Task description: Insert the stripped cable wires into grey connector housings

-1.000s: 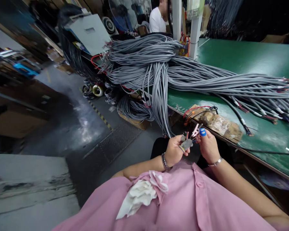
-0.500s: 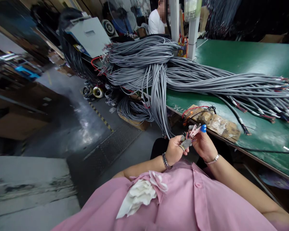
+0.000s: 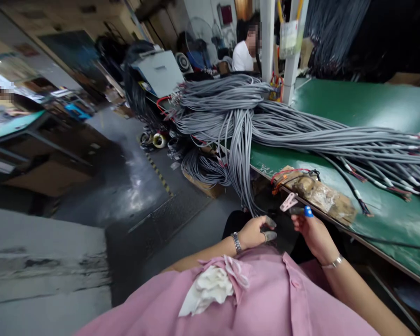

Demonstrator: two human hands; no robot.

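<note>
My left hand (image 3: 257, 232) is held above my lap, its thumb and forefinger in grey covers and spread apart with nothing visible between them. To its right, my right hand (image 3: 311, 231) has its fingers curled in, with a blue cover on the thumb and a dark one on the forefinger. Just past that forefinger is a pink clip (image 3: 289, 201), by the edge of the green table (image 3: 381, 233). Whatever the right fingers hold, if anything, is hidden. Behind the clip lies a worn wooden block (image 3: 324, 198) with red and black wires.
Long bundles of grey cable (image 3: 301, 126) lie across the table, and some hang over its near edge (image 3: 241, 158). More coiled cable (image 3: 205, 169) sits below. A pale box (image 3: 161, 72) stands at the back left. A person in white (image 3: 242, 57) is beyond the cables.
The hands have moved apart. My left hand has opened, and the coloured wires at its fingers no longer show. The pink clip is now beyond my right fingertips. The camera view has shifted.
</note>
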